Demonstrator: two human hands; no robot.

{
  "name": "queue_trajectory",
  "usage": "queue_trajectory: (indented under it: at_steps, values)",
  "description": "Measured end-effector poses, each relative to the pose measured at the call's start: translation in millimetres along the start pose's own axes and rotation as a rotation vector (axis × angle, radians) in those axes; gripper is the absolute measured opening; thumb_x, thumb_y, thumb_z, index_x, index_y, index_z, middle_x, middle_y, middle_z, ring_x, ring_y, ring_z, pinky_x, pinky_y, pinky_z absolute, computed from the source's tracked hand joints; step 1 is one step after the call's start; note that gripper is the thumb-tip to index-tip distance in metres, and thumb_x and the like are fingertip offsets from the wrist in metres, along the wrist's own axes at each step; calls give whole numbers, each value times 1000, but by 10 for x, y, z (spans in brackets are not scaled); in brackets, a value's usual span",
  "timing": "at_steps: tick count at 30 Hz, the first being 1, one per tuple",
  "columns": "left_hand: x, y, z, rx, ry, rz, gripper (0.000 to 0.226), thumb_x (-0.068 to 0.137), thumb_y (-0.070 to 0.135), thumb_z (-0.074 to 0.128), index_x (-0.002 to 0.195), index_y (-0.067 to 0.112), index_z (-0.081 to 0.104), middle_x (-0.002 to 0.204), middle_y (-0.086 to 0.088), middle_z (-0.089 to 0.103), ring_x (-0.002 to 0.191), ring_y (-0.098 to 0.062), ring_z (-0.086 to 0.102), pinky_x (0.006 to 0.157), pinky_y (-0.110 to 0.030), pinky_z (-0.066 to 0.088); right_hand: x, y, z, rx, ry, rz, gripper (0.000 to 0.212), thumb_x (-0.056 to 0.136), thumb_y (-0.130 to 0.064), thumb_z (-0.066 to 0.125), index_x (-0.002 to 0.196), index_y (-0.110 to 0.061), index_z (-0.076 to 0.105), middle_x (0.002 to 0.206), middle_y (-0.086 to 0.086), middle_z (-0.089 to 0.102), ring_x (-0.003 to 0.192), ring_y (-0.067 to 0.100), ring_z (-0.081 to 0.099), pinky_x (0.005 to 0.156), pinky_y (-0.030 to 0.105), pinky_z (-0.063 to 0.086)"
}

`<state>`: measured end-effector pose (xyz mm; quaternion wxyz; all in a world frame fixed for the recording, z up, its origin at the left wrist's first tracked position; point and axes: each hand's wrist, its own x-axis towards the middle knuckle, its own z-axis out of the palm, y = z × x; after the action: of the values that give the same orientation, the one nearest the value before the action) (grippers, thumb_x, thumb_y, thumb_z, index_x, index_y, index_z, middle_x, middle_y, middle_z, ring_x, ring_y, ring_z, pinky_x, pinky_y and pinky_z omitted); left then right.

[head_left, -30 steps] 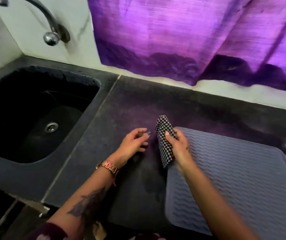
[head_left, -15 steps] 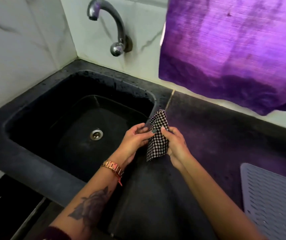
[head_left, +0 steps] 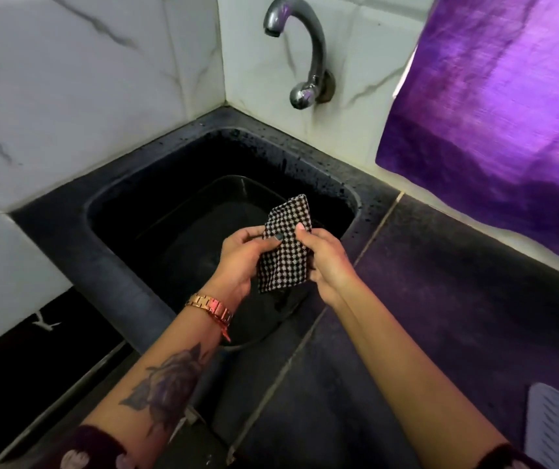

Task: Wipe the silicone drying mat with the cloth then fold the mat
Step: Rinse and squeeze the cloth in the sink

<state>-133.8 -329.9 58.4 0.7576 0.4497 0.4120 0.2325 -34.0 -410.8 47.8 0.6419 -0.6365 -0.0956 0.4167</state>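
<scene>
I have carried the cloth [head_left: 285, 245] off the mat [head_left: 557, 431] and over to the sink [head_left: 156, 184], so the mat now lies well to the right of the sink, only its corner showing at the frame's edge. I judge this a pause in the wiping (probably to wet or wring the cloth under the tap [head_left: 300, 55]), with the folding not yet begun. My left hand [head_left: 241, 262] has joined in: its fingers and thumb pinch the cloth's left edge. My right hand [head_left: 327, 262] grips the right edge, thumb on top. Both hold the cloth upright above the sink's basin.
</scene>
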Motion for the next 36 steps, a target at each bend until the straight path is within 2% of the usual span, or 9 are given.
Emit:
queue_trajectory:
  at_steps: [3, 7, 13, 16, 20, 24, 27, 31, 36]
  values:
    - [-7, 81, -179, -65, 77, 42, 28, 78, -5, 66, 104, 5, 62, 86, -5, 70, 71, -13, 68, 55, -25, 55, -4, 26, 177, -28, -37, 6, 13, 86, -34, 62, 89, -21, 60, 94, -1, 69, 89, 16, 64, 79, 35, 48]
    - [88, 217, -409, -102, 127, 99, 27, 79, -5, 66, 101, 10, 63, 91, -4, 71, 81, -16, 69, 71, -30, 57, 35, 36, 398, -31, -104, 16, 22, 88, -27, 63, 106, -17, 56, 97, 2, 70, 78, 14, 68, 61, 27, 53]
    - [561, 504, -788, -82, 93, 123, 22, 86, -3, 56, 101, 12, 63, 96, -5, 69, 88, -16, 66, 80, -32, 55, 336, -43, 876, 54, -196, 48, 21, 92, -16, 56, 113, -15, 58, 99, 4, 70, 84, 18, 69, 69, 33, 56]
    - [852, 610, -925, -17, 44, 112, 18, 91, 2, 51, 95, 14, 64, 92, -3, 69, 82, -13, 66, 70, -25, 53, 550, -142, 1091, 69, -229, 37, 18, 93, -9, 52, 108, -16, 59, 98, 4, 70, 83, 18, 69, 68, 33, 56]
    - [1147, 813, -1040, -26, -122, 47, 15, 93, 15, 52, 99, 14, 66, 89, 0, 71, 81, -11, 66, 64, -21, 53, 847, -282, 1303, 104, -242, 36, 25, 93, -1, 46, 108, -16, 58, 105, 4, 67, 91, 20, 65, 82, 39, 54]
    - [1467, 1062, -1129, -26, -312, 47, 42, 81, 0, 61, 121, 13, 58, 106, -3, 68, 94, -14, 65, 75, -25, 53, 1197, -434, 1477, 203, -247, 76, 32, 93, 5, 41, 113, -18, 53, 102, 1, 65, 88, 17, 63, 79, 36, 52]
    - [1787, 1233, -1152, -30, -306, 32, 57, 76, -13, 58, 125, 16, 55, 106, -3, 67, 96, -17, 63, 75, -27, 52, 1508, -550, 1578, 287, -260, 118, 39, 90, 7, 41, 121, -17, 48, 102, 4, 63, 89, 19, 61, 84, 39, 47]
    - [2340, 1413, -1098, -162, -200, -1, 52, 77, -12, 59, 123, 13, 56, 101, -5, 68, 90, -18, 65, 69, -29, 54, 2033, -704, 1730, 445, -266, 135, 61, 82, 15, 46, 131, -21, 42, 106, 6, 65, 92, 19, 62, 88, 39, 46]
    - [3059, 1555, -964, -121, -74, 10, 50, 79, -9, 61, 121, 18, 56, 103, -9, 67, 81, -19, 66, 62, -29, 56, 2769, -859, 1953, 334, -79, 16, 65, 83, 20, 43, 133, -20, 32, 115, 9, 61, 92, 16, 60, 81, 34, 47]
